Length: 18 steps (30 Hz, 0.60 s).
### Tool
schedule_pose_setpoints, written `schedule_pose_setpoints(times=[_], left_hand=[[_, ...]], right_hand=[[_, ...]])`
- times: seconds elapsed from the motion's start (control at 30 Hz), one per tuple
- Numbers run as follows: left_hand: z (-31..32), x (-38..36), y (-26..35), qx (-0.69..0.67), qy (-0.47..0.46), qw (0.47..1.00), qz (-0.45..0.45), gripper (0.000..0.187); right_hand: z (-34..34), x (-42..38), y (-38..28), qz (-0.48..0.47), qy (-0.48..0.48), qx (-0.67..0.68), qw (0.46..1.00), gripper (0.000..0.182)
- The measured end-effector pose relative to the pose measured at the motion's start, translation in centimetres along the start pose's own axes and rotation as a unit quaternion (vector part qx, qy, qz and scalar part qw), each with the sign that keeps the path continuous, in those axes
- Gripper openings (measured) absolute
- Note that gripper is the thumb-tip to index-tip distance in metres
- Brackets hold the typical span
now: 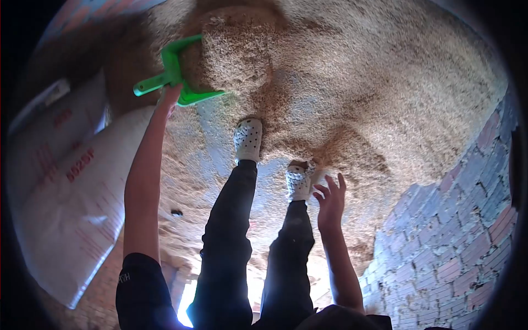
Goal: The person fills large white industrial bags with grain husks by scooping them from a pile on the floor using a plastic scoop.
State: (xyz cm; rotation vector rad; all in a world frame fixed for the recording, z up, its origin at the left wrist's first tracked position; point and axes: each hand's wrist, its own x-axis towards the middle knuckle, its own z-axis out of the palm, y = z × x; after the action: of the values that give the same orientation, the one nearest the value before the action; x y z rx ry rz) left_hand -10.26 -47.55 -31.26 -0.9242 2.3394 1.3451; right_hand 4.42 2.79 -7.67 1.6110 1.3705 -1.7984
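Observation:
My left hand (172,95) grips a green dustpan (175,65) where the handle meets the pan. The handle points to the left and the pan faces right, against a heap of loose tan husk-like material (242,52). Some of that material lies inside the pan. Lower down on the right, my right hand (331,199) holds nothing; its fingers are apart and slightly bent. It hangs beside my shoe, a white perforated clog (298,182), above the spread material. My other white clog (248,138) stands further forward on the floor.
White sacks with red print (82,181) lie along the left side. A brick wall (445,258) rises at the lower right. The loose material covers much of the floor, with grey floor (212,132) showing around my feet. A small dark object (176,213) lies near my left arm.

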Motion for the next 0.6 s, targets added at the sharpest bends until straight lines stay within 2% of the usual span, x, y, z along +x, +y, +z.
schedule_pose_setpoints(times=[0.03,0.1,0.17,0.2,0.27,0.33,0.4,0.5,0.6], left_hand=[[1.4,1.2,2.9,0.039,-0.034,0.999,-0.002,0.035],[5.2,2.1,8.5,-0.006,-0.120,0.993,-0.013,0.033],[10.3,2.4,13.4,0.004,-0.203,0.975,-0.086,0.035],[12.9,1.6,14.6,0.014,-0.212,0.974,-0.081,0.035],[17.0,0.2,16.7,-0.064,-0.200,0.975,-0.077,0.037],[19.7,-0.1,13.5,-0.049,-0.160,0.984,-0.054,0.040],[20.5,-2.7,12.8,-0.084,-0.158,0.984,0.008,0.042],[21.3,-4.6,13.0,-0.106,-0.164,0.981,-0.023,0.040],[21.6,-6.4,14.3,-0.061,-0.178,0.982,-0.026,0.035]], right_hand=[[-0.7,0.3,-0.1,-0.006,0.019,0.013,1.000,0.060],[-1.6,1.3,0.3,-0.015,0.056,0.029,0.998,0.057],[-3.3,1.5,0.8,-0.039,0.069,0.049,0.996,0.062],[-4.2,1.7,1.0,-0.051,0.078,0.053,0.994,0.062],[-6.0,1.9,1.4,-0.035,0.105,0.120,0.987,0.063],[-7.9,2.1,2.4,-0.026,0.142,0.143,0.979,0.063],[-9.3,1.9,3.0,-0.018,0.160,0.168,0.973,0.065],[-11.8,0.8,4.3,0.001,0.182,0.193,0.964,0.065],[-12.9,-0.3,4.7,0.011,0.195,0.190,0.962,0.065]])
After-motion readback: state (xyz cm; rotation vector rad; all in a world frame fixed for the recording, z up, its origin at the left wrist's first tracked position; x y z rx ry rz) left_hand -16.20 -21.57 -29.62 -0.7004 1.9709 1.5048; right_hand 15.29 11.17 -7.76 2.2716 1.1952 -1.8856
